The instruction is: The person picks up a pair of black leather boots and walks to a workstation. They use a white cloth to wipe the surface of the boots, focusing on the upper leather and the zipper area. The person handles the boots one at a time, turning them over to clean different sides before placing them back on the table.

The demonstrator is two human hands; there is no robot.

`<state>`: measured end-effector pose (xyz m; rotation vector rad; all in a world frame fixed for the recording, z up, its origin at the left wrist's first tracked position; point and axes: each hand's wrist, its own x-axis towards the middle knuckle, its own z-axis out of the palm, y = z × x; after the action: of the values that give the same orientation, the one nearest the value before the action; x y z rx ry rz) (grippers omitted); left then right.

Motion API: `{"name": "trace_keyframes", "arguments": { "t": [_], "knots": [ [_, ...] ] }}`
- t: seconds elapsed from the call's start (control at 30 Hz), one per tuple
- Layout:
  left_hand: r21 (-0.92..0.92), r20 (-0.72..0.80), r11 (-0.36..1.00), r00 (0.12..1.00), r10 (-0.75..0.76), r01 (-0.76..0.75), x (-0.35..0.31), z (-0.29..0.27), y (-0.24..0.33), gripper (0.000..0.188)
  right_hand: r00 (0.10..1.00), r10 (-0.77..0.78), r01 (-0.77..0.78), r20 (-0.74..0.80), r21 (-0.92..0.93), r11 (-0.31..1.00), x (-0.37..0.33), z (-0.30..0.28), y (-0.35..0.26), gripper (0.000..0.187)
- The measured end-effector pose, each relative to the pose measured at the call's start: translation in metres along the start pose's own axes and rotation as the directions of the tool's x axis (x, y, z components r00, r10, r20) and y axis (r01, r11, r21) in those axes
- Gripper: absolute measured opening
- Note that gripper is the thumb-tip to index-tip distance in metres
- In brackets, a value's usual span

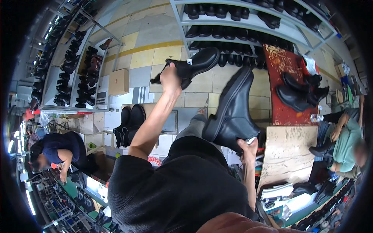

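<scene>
A black ankle boot (203, 61) is held out ahead of me, its toe pointing to the right. My left hand (170, 79) is closed round its shaft; a small white tag shows on the boot. To the right a second black boot (235, 108) stands toe-up in the air, its thick sole turned to the left. My right hand (248, 147) grips this boot by the top of its shaft, next to a bit of white. The two boots are apart from each other. Below my left forearm stands a pair of black boots (136, 118) on a board.
Shelving (182, 27) with rows of black shoes stands ahead, another rack (44, 93) at the left. Several boots (297, 95) lie on a worn red table (272, 83). A cardboard box (119, 82) sits on the floor. One person (64, 149) bends at left; another (349, 136) sits at right.
</scene>
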<state>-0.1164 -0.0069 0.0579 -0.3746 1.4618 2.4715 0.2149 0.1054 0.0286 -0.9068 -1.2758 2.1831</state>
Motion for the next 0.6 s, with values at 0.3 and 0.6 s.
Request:
{"name": "trace_keyframes", "arguments": {
  "t": [0.3,0.6],
  "knots": [
    [-0.228,-0.044,0.97,0.994,-0.099,0.087,0.103,-0.035,0.007,0.004,0.984,-0.167,0.075,-0.064,-0.699,0.711,0.174,0.116,0.008,0.065],
    [-0.299,-0.03,0.953,0.998,-0.057,0.046,0.2,-0.087,0.073,0.016,0.961,0.034,0.236,0.275,-0.876,0.42,0.331,0.292,0.038,0.107]
  ]
}}
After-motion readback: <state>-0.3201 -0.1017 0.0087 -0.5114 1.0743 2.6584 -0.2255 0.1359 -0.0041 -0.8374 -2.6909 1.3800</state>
